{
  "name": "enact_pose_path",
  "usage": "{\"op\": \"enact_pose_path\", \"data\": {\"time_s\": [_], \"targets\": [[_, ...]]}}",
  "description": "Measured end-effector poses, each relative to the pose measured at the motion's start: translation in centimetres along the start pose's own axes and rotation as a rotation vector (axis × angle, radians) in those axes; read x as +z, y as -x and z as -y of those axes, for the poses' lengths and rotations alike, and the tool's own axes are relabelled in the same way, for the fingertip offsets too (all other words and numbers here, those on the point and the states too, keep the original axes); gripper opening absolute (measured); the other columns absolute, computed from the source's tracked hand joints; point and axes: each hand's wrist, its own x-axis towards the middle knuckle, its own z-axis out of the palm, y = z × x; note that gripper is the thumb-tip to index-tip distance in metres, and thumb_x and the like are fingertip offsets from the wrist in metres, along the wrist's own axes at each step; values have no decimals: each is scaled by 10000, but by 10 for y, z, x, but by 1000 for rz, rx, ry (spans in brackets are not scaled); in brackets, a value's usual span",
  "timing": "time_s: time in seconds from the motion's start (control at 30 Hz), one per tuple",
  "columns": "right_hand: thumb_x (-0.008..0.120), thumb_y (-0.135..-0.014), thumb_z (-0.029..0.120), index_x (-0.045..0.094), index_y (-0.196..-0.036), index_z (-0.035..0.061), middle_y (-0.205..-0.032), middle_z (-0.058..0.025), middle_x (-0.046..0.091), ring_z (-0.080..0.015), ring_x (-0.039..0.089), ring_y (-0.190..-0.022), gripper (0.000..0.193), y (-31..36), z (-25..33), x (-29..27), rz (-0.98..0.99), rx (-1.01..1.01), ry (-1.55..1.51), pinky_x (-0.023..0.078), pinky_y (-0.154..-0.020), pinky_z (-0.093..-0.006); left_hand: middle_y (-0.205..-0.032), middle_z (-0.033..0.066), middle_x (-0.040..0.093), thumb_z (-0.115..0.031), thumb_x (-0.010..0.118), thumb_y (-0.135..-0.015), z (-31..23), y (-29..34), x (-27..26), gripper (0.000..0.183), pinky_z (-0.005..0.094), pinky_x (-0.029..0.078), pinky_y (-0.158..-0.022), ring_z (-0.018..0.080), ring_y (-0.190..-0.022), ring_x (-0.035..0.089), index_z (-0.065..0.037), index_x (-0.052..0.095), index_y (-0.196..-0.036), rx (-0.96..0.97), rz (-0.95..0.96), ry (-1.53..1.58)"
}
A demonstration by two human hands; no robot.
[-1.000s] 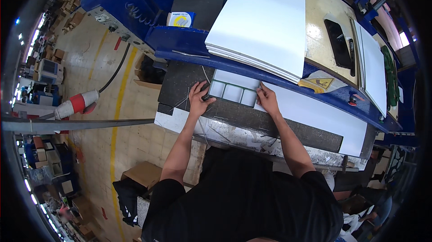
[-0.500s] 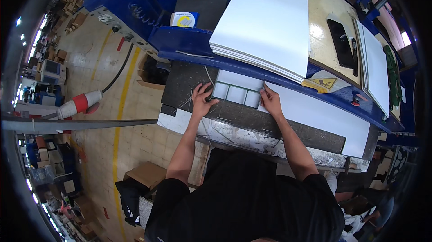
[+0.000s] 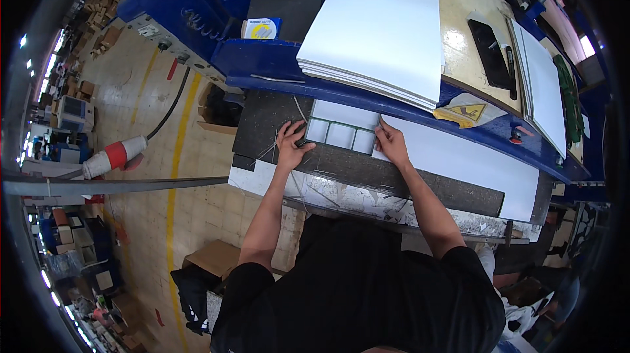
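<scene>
A thin green-edged frame (image 3: 340, 127), with one long upper compartment and three small ones below, lies on a white sheet (image 3: 459, 162) on the dark work surface. The white of the sheet shows through its openings. At the frame's left edge is my left hand (image 3: 291, 145), fingers curled in with the thumb near the lower left corner; a small dark bit shows by its fingertips, too small to name. My right hand (image 3: 393, 145) pinches the right edge between thumb and fingers.
Beyond a blue machine edge (image 3: 367, 93) lies a stack of white sheets (image 3: 374, 31). A phone (image 3: 490, 54) and a pen (image 3: 510, 69) are right of it, next to more leaning boards (image 3: 538, 84). A small box (image 3: 261, 28) stands at back left. Thin offcuts (image 3: 315, 189) litter the near edge.
The whole view has shifted slightly, so things sit a little further left. Both hands keep their places at the frame's two ends, and the frame shows no clear movement on the surface.
</scene>
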Motion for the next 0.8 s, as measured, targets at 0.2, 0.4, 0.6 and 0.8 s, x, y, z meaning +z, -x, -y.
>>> {"op": "enact_pose_path", "data": {"time_s": [0.2, 0.4, 0.6, 0.8], "targets": [[552, -1000, 236, 424, -1432, 20, -634, -2, 559, -52, 510, -514, 500, 2, -1, -3, -16, 6, 2, 444, -491, -222, -1384, -29, 553, -267, 848, -661, -3, -2, 0, 593, 429, 176, -1151, 265, -1384, 313, -199, 684, -1227, 4, 15, 33], [558, -998, 223, 424, -1433, 24, -634, -3, 563, -54, 513, -518, 497, 4, 0, -4, 8, 31, -52, 448, -493, -223, -1352, -7, 584, -225, 844, -661, -1, 0, -3, 577, 420, 235, -1147, 293, -1362, 347, -170, 687, -1214, 17, 17, 61], [561, -995, 216, 424, -1435, 32, -626, -1, 560, -51, 512, -516, 496, 5, 1, -1, 2, 40, -40, 444, -490, -217, -1366, -21, 570, -256, 841, -662, -5, 2, -5, 573, 415, 221, -1144, 291, -1358, 345, -179, 691, -1210, -2, 19, -12], [565, -991, 204, 442, -1423, 28, -620, -4, 562, -54, 509, -508, 482, 1, 0, -2, -16, 23, -28, 449, -482, -226, -1390, -45, 543, -278, 833, -672, -6, -1, -2, 550, 408, 182, -1149, 266, -1377, 309, -210, 697, -1201, -23, 58, -17]]}}
